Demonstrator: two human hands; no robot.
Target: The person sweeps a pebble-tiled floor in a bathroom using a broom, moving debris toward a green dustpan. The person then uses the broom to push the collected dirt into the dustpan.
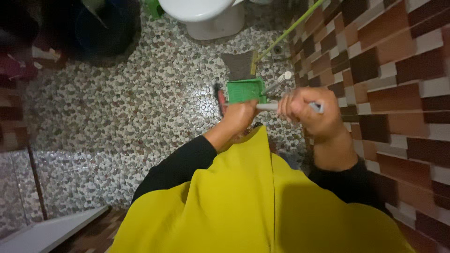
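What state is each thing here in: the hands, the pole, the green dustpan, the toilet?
Right hand: closed around the grey pole.
Left hand: gripping the same pole.
Grey pole: held level between both hands.
Green dustpan: upright on the pebble floor.
Toilet: lid down.

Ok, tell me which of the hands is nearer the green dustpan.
Left. The left hand sits right under the green dustpan, seemingly touching its lower edge. The right hand is off to the dustpan's right, closed around a pale grey handle.
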